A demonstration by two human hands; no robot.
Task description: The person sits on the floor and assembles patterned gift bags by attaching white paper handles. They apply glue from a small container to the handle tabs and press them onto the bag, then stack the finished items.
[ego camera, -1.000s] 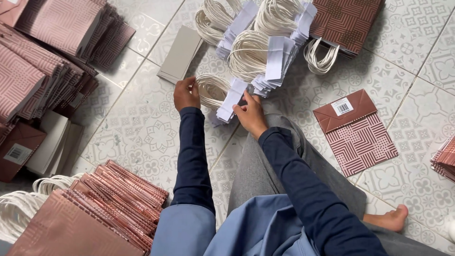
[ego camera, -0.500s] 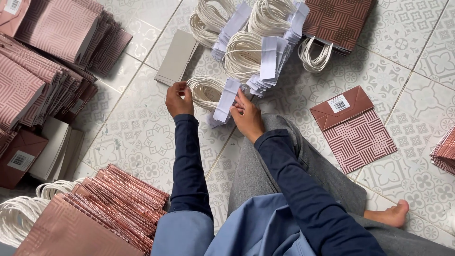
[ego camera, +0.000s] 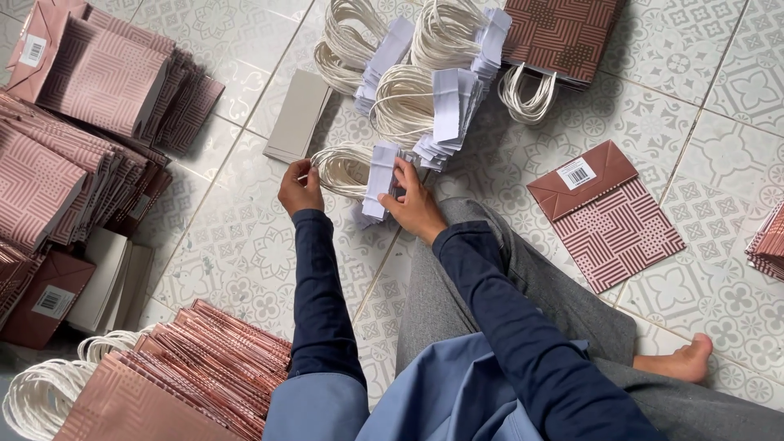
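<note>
A bundle of white rope handles with white paper tabs (ego camera: 359,171) lies on the patterned tile floor in front of me. My left hand (ego camera: 299,188) pinches the looped cords at the bundle's left edge. My right hand (ego camera: 413,202) grips the stack of paper tabs at its right side. Both arms are in dark blue sleeves. Behind this bundle lie more handle bundles (ego camera: 425,90) of the same kind.
Stacks of folded pink patterned paper bags lie at the left (ego camera: 73,131) and front left (ego camera: 188,367). A single folded bag (ego camera: 608,212) lies at the right, another (ego camera: 563,37) at the top. A grey card (ego camera: 298,114) sits behind my left hand. My bare foot (ego camera: 678,363) rests at right.
Both hands have stayed on the same handle bundle, shifting it slightly. The left hand has opened the cord loops a little; the right hand has closed further onto the tabs.
</note>
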